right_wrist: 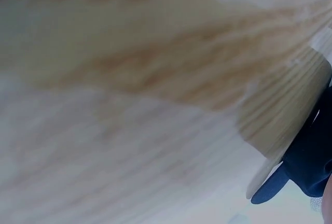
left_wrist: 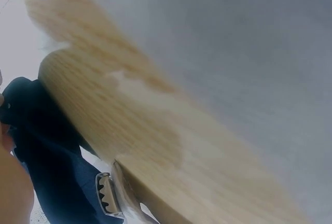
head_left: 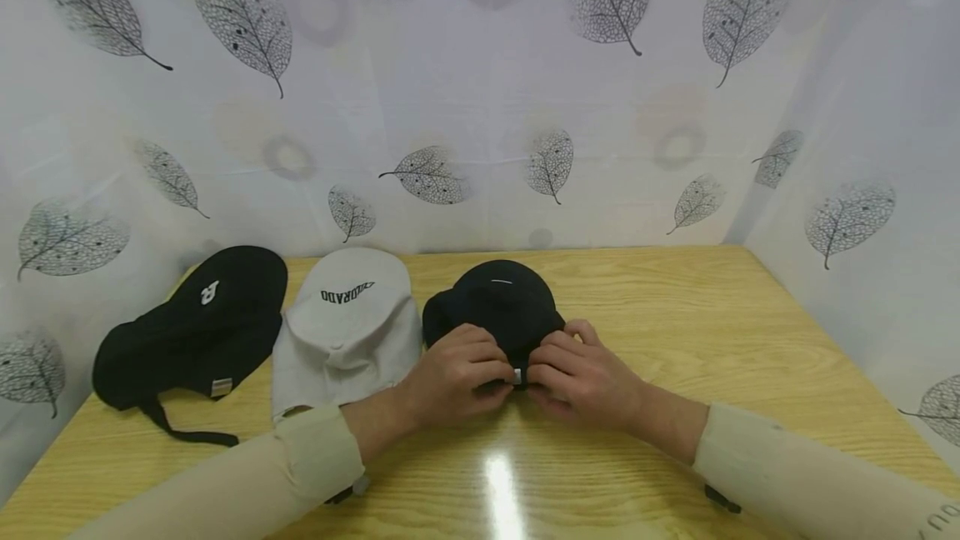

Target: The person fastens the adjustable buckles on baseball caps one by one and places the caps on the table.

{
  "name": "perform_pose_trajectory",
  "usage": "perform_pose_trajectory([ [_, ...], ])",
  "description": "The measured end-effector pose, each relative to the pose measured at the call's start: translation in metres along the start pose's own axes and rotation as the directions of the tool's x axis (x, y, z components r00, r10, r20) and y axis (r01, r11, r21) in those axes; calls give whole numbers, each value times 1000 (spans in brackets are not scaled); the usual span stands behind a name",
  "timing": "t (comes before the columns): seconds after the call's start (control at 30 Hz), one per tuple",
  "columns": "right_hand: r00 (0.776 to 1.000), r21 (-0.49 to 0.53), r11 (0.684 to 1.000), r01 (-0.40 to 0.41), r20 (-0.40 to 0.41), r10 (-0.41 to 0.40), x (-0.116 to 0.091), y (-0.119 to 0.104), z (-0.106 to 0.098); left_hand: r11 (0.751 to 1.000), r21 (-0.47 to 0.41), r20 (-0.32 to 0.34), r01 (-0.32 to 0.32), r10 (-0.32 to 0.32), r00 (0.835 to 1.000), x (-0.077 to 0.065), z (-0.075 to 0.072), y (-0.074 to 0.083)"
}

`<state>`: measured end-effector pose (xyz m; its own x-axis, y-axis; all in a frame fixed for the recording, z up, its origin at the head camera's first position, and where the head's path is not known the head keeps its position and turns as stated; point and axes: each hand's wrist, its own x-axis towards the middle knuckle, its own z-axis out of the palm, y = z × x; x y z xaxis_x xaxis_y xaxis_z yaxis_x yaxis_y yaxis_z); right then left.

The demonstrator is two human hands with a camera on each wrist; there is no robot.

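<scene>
A black cap (head_left: 504,300) with a short white line on its front lies on the table, mid-view in the head view. My left hand (head_left: 456,375) grips its near edge with curled fingers. Just to the right, my right hand (head_left: 583,378) pinches the same edge, and a small white tag (head_left: 517,376) shows between the two hands. Dark cloth of the cap (left_wrist: 52,146) fills the lower left of the left wrist view. Its dark fabric (right_wrist: 308,159) also appears at the right edge of the right wrist view. My fingers hide part of the near rim.
Left of the hands lies a light grey cap (head_left: 345,315) lettered COLORADO, close to my left forearm. Beyond it is another black cap (head_left: 217,332) with a white letter and a loose strap (head_left: 187,433). A leaf-patterned curtain (head_left: 480,107) borders the wooden table (head_left: 675,307).
</scene>
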<state>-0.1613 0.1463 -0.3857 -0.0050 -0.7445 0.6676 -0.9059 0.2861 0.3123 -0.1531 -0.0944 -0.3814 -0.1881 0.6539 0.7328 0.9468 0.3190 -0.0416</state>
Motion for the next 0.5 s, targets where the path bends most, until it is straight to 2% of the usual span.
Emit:
perform_pose_trajectory([
  [0.5, 999, 3, 1000, 13, -44, -13, 5, -1, 6, 1000, 6, 16, -5, 5, 1000, -1, 0, -1],
])
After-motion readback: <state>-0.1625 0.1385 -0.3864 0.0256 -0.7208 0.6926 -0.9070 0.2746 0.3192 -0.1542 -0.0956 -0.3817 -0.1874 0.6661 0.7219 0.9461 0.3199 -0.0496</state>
